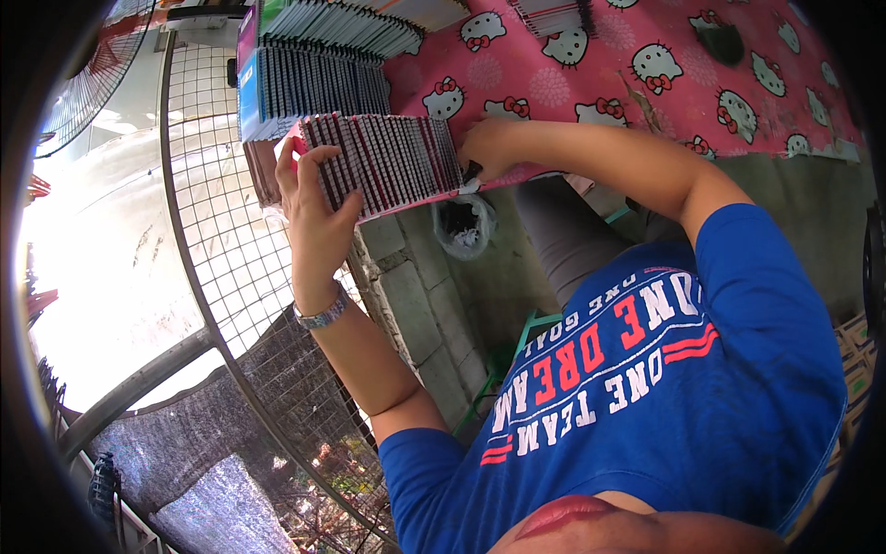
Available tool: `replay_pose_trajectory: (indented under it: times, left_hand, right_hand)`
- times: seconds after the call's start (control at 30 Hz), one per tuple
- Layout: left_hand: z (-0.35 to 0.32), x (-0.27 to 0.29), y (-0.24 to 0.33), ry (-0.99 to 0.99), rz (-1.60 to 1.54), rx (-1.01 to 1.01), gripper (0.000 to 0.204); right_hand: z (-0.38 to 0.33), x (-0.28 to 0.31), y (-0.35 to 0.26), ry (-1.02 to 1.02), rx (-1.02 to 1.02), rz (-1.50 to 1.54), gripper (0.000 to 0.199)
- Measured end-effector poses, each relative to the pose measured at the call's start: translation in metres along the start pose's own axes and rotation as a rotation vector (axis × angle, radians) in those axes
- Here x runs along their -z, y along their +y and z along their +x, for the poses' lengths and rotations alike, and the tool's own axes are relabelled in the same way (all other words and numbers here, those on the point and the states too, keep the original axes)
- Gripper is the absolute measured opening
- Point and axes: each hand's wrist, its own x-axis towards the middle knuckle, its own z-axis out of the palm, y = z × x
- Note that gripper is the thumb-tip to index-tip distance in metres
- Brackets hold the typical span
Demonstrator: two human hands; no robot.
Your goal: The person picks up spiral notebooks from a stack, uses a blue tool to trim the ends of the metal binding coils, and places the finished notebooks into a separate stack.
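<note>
Row of spiral notebooks (388, 166), red/pink covers, sits at 11 o'c from pic centre, at table's near edge, bound edges up. L hand (318, 198) at 10 o'c: fingers spread over the row's L end, thumb on the bound edges; touching, not clenched. R hand (489, 148) b/w 12 & 1, at the row's R end; fingers mostly hidden, can't tell if grasping. Small dark item by its fingertips, too unclear to ID.

Table (609, 88) fills 12 to 2 o'c: pink cover w/ white cat heads, red bows & pale flowers, worn/torn nr its front edge. Blue notebooks (323, 81) stacked just behind the red row, 11 o'c; green-covered ones (341, 32) behind those. More spiral pads (551, 17) b/w 12 & 1, far side.

Room: fan (97, 74) at 10 o'c, wire mesh (198, 138) running 10 down to 7, v. bright beyond. Grey cloth (175, 452) at 8. Block wall (415, 314) nr centre, below table; clear plastic bag (475, 242) under table edge, just above centre.
</note>
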Motion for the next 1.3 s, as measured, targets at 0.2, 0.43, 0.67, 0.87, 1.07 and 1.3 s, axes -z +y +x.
replay_pose_trajectory:
  times: [0.2, 0.43, 0.67, 0.87, 1.07, 1.3]
  left_hand:
    - [0.002, -0.001, 0.002, -0.005, -0.050, 0.006, 0.053]
    - [-0.001, 0.000, 0.002, -0.003, -0.043, 0.011, 0.052]
    - [0.002, 0.000, 0.001, -0.009, -0.016, -0.002, 0.052]
    - [0.003, 0.000, 0.001, 0.001, -0.016, -0.030, 0.052]
    - [0.000, 0.003, 0.009, -0.047, -0.043, 0.077, 0.052]
    - [-0.002, 0.017, -0.045, 0.476, -1.211, 0.149, 0.038]
  right_hand:
    - [-0.014, -0.015, -0.001, 0.247, 0.086, -0.040, 0.045]
    - [-0.006, -0.017, -0.001, 0.259, 0.071, -0.021, 0.038]
    - [0.022, 0.014, -0.012, -0.194, -0.138, 0.027, 0.036]
    - [-0.010, -0.005, -0.006, 0.167, 0.036, -0.179, 0.049]
    - [-0.004, -0.011, -0.008, 0.233, 0.091, -0.150, 0.041]
    - [0.041, 0.013, 0.007, -0.172, -0.042, 0.004, 0.033]
